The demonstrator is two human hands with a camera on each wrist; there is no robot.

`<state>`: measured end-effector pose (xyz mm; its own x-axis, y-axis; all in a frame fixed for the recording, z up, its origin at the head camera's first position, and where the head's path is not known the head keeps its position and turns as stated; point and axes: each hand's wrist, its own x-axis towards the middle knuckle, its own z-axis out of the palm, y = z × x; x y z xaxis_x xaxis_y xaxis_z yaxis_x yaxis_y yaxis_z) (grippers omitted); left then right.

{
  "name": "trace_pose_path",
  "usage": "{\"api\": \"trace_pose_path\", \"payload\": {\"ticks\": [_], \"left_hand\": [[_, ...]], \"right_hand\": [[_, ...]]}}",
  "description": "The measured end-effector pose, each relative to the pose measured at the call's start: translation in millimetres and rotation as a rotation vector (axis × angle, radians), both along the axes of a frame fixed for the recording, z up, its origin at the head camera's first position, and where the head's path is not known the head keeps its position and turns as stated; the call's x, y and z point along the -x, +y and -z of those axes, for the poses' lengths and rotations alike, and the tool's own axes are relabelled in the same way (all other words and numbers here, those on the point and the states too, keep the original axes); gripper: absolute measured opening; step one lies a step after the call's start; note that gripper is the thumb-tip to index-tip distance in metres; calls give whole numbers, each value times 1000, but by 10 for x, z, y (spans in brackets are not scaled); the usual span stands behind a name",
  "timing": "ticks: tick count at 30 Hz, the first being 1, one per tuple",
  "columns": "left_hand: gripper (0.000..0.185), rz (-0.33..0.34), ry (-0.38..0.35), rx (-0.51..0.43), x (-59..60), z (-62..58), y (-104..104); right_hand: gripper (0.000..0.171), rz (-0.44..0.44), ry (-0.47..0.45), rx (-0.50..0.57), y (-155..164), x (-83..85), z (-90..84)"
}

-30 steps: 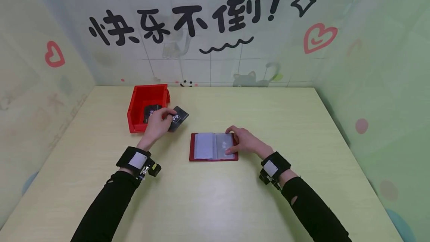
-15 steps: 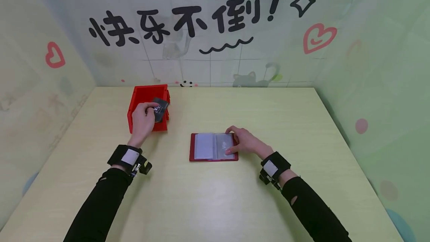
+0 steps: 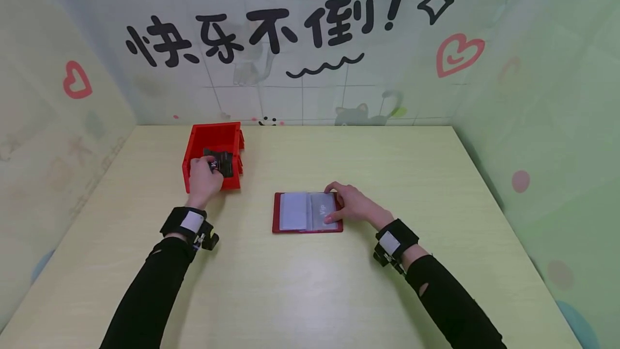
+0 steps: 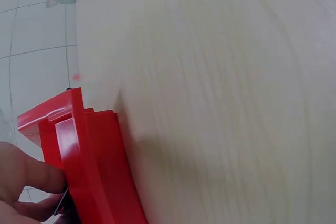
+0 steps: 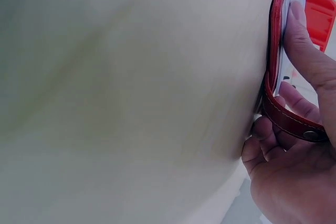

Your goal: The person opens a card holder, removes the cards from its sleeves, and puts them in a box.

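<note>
In the head view my left hand (image 3: 204, 182) reaches into the red bin (image 3: 234, 182) at the back left. Its thumb and fingers pinch a black card (image 3: 213, 165) with white lettering, over other dark cards (image 3: 225, 165) in the bin. The left wrist view shows the card's thin edge between the fingertips, mostly hidden by the bin wall. My right hand (image 3: 357, 204) holds the right side of an open red card holder (image 3: 276, 214), thumb on a clear sleeve (image 3: 321, 210) with a "vip" card in it. A snap strap (image 5: 291, 121) runs across the right fingers.
The pale wooden table (image 3: 310, 290) bears the bin and the card holder, which lie a short way apart. A printed curtain (image 3: 290, 96) hangs behind the table's back edge, and more curtain stands at both sides.
My left hand has moved left with the black card, from beside the bin's right wall back into the bin, and lowered it onto the other cards. My right hand and the card holder have stayed put.
</note>
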<state>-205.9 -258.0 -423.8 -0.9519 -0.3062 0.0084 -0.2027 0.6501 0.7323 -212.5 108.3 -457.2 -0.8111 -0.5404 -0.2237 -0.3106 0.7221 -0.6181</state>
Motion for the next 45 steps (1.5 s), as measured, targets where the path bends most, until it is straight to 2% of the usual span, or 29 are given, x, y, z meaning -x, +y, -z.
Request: {"api": "trace_pose_path", "payload": {"ticks": [3, 6, 10, 14, 17, 20, 22, 24, 28, 31, 34, 36, 39, 42, 45], "left_hand": [[49, 32, -77, 76, 25, 48, 2], [46, 52, -121, 124, 56, 64, 15], [41, 93, -167, 195, 83, 51, 40], [38, 142, -245, 272, 99, 46, 68], [43, 161, -293, 295, 104, 46, 86], [47, 165, -304, 298, 104, 58, 92], [48, 155, -279, 293, 96, 74, 97], [48, 127, -212, 289, 83, 101, 111], [42, 52, 45, 262, 50, 132, 216], [37, 48, 233, 223, 19, 96, 363], [34, 84, 319, 195, -20, 42, 525], [33, 118, 325, 173, -46, 20, 627], [34, 187, 273, 124, -86, 15, 766], [34, 290, 189, 65, -132, 19, 892], [34, 424, 110, 23, -182, 23, 1000]], "right_hand": [[66, -5, 0, 5, -1, 2, 8], [67, -6, 3, 5, 4, 3, 12], [67, -4, 2, 5, 10, 3, 15], [67, -4, 3, 2, 11, 6, 20], [67, -5, 3, 2, 10, 8, 24], [67, -5, 4, 5, 10, 5, 24], [66, -5, 4, 6, 7, 2, 25], [66, -4, 3, 5, 4, -1, 23], [67, -1, -3, 1, 1, -3, 15], [67, 5, -7, -1, 8, -1, 6], [68, 14, -9, -6, 11, 4, 2], [68, 18, -10, -12, 9, 7, 4], [69, 25, -15, -15, 5, 9, 7], [69, 33, -20, -12, -2, 7, 6], [69, 32, -22, -6, -8, 4, 2]]}}
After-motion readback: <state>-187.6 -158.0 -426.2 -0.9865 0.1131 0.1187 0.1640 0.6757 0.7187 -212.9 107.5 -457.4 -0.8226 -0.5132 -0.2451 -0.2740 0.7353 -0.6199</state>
